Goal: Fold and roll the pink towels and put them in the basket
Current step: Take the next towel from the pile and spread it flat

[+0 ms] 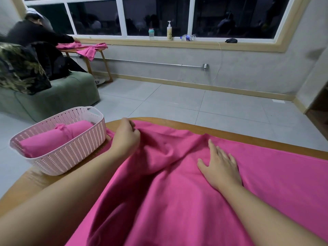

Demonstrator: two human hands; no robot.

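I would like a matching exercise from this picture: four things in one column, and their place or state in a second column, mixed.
Things:
1. rolled towel
2. left hand
3. right hand
4. pump bottle

Places or states:
a. flat on the spread towel
b. on the windowsill
c. inside the basket
d. pinching a fold of the spread towel

Pairs: 1-c, 2-d, 3-a, 4-b

A wooden table (230, 134) is covered largely by a spread pink towel (177, 201); a pink plastic basket (71, 155) is set just left of the towel.
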